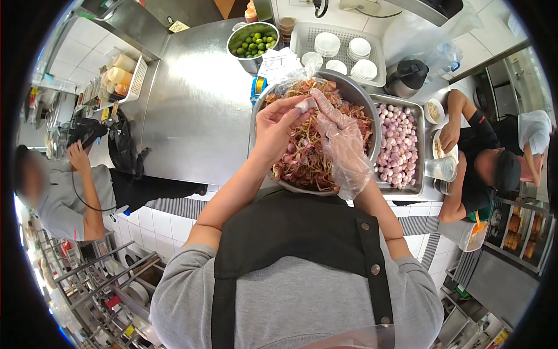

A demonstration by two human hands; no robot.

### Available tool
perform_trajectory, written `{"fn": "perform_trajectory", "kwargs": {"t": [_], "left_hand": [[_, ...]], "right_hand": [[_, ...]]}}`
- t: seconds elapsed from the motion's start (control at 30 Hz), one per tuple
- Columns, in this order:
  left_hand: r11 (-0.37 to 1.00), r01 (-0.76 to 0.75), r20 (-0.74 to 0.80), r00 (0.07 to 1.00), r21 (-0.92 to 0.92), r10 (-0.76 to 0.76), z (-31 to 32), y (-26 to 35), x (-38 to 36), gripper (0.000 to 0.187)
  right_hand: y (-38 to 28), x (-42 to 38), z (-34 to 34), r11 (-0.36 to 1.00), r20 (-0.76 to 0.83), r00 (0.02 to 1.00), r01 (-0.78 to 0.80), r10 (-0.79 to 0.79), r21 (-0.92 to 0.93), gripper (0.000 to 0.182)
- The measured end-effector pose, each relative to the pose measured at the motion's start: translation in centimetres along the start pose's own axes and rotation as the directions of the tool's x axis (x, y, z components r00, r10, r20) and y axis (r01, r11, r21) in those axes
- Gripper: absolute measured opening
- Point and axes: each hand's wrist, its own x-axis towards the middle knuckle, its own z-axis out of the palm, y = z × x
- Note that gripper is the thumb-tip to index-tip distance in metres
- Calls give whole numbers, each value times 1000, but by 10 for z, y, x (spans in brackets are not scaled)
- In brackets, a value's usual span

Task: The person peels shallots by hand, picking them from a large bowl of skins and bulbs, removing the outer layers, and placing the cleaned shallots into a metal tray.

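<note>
Over a large steel bowl (376, 125) heaped with reddish-brown shallot skins and roots (302, 157), both of my hands meet. My left hand (278, 127) is bare and pinches a small pale shallot (304, 104) between thumb and fingers. My right hand (340, 136) wears a clear plastic glove; its fingertips are beside the same shallot, and whether they grip anything is too small to tell. Right of the bowl, a steel tray (417, 189) holds many peeled pinkish-white shallots (397, 142).
Behind the bowl stand a pot of green limes (253, 45), papers (279, 63) and a perforated tray of white dishes (302, 35). A steel counter (197, 104) extends left. One person (87, 192) works at the left, another (482, 151) at the right near a clear container (443, 168).
</note>
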Motion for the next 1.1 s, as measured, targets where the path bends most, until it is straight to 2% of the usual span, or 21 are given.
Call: {"fn": "perform_trajectory", "kwargs": {"t": [0.03, 0.1, 0.23, 0.3, 0.33, 0.4, 0.43, 0.47, 0.53, 0.57, 0.6, 0.67, 0.7, 0.73, 0.8, 0.83, 0.87, 0.93, 1.0, 1.07, 1.1], "left_hand": [[1000, 0, -1, 1000, 0, 0, 0, -1, 0, 25], [988, -84, 40, 996, 127, 80, 0, -5, 0, 25], [989, -63, -7, 998, 133, 64, -1, -7, 6, 27], [1000, -9, -31, 999, 26, 9, 4, -3, 7, 28], [1000, -4, -30, 1000, 25, 5, 4, -1, 6, 28], [999, 33, 34, 999, 8, -33, 2, 2, 6, 27], [999, 30, 44, 999, 12, -30, 1, 2, 6, 27], [999, 41, 48, 998, 8, -41, -1, 1, 7, 27], [998, 21, 9, 1000, 65, -22, -5, -5, 9, 27], [998, 16, 0, 1000, 65, -16, -2, -5, 9, 28], [998, 24, 1, 1000, 61, -24, 2, -6, 9, 28], [956, -78, 41, 997, 283, 70, 8, -8, 7, 30], [896, -74, 76, 996, 439, 45, 16, -5, 7, 36], [896, -71, 79, 996, 439, 40, 21, -10, 4, 36], [758, -163, 240, 971, 631, 9, 35, -25, -3, 44], [687, -200, 288, 957, 699, -15, 42, -30, -6, 52], [668, -234, 353, 934, 707, -46, 45, -34, -9, 58], [611, -248, 363, 929, 751, -70, 55, -37, -14, 64], [586, -229, 346, 934, 777, -93, 54, -33, -6, 59], [557, -197, 322, 937, 807, -134, 48, -22, 9, 54], [449, -297, 364, 929, 843, -69, 44, -11, 26, 45]], "right_hand": [[-1, -2, 1, 1000, 0, 1000, -1, 1, 0, 44], [-5, -7, 3, 989, 31, 994, 111, -108, -94, 43], [-6, -10, 4, 972, -11, 983, 179, -183, -153, 43], [-22, -17, -2, 997, -218, 974, -74, 65, -33, 42], [-18, -15, -10, 997, -222, 973, -76, 67, -33, 42], [-7, -9, -32, 996, -341, 937, 57, -76, -66, 43], [-35, -19, -33, 992, -318, 948, -17, -23, -122, 42], [12, -11, -69, 949, -219, 975, -51, -19, -311, 43], [104, 6, -140, 754, -15, 1000, -2, -11, -657, 46], [73, -4, -127, 856, -59, 996, -87, 66, -510, 46], [36, -10, -115, 854, -65, 995, -96, 72, -511, 46], [-14, -18, -100, 830, -165, 955, -296, 246, -474, 42], [-15, -21, -94, 873, -108, 994, -81, 33, -481, 36], [-21, -24, -92, 873, -113, 993, -85, 34, -480, 36], [-36, -28, -75, 879, -172, 926, -375, 337, -296, 29], [-28, -29, -63, 933, -121, 981, -183, 152, -309, 22], [-18, -30, -65, 935, -125, 981, -179, 147, -305, 22], [4, -31, -75, 945, -72, 991, -133, 116, -300, 20], [11, -31, -93, 925, -102, 979, -202, 179, -322, 20], [12, -37, -118, 840, -361, 929, -260, 84, -476, 23], [14, -41, -133, 857, -430, 902, -244, 30, -453, 26]]}}
